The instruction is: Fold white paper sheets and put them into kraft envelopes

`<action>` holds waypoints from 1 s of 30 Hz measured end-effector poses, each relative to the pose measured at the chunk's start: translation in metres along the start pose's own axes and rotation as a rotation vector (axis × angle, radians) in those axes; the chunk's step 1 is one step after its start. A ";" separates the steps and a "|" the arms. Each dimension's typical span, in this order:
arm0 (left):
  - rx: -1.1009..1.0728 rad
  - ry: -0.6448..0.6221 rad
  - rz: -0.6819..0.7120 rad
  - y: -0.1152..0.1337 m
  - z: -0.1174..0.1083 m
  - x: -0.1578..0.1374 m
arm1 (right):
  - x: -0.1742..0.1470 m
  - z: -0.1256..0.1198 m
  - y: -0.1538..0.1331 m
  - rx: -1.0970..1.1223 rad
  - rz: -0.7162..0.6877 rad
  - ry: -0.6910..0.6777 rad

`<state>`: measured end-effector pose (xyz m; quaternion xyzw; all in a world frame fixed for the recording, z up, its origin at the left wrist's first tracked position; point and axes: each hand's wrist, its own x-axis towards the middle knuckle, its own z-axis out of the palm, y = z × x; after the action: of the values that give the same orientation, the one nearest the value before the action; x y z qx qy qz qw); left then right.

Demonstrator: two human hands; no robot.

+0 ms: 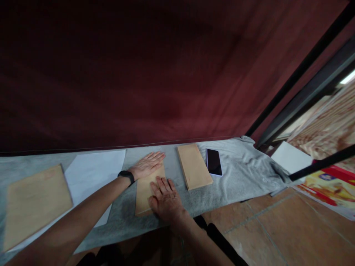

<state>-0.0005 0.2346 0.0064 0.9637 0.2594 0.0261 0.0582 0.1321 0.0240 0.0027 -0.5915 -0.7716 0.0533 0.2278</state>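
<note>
Head view shows the brown paper (144,197) lying on the grey cloth (230,184) between the white sheet (94,173) and the brown stack (195,166), apparently set apart so it can be pressed without disturbing either. Both hands are flat, grasping nothing: the left hand (148,163) (a black band (127,177) circles its wrist) spans the paper's far end, fingers pointing rightward, while the right hand (166,197) rests over its near right edge, fingers pointing away, probably to steady it.

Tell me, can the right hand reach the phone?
Probably yes: the phone lies uncovered. Only the brown paper stack sits between it and the right hand, and it looks low enough to reach over.
</note>
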 end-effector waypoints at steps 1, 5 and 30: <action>-0.004 -0.003 0.002 0.003 0.000 -0.002 | 0.000 -0.002 -0.001 0.013 0.005 0.003; -0.004 -0.017 0.008 0.016 -0.001 -0.012 | 0.004 -0.010 -0.002 0.095 0.046 0.026; -0.090 -0.128 -0.034 0.140 -0.001 -0.119 | 0.013 -0.027 0.014 0.101 0.243 -0.010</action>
<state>-0.0336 0.0549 0.0226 0.9552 0.2701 -0.0250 0.1185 0.1534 0.0351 0.0255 -0.6683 -0.6917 0.1222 0.2450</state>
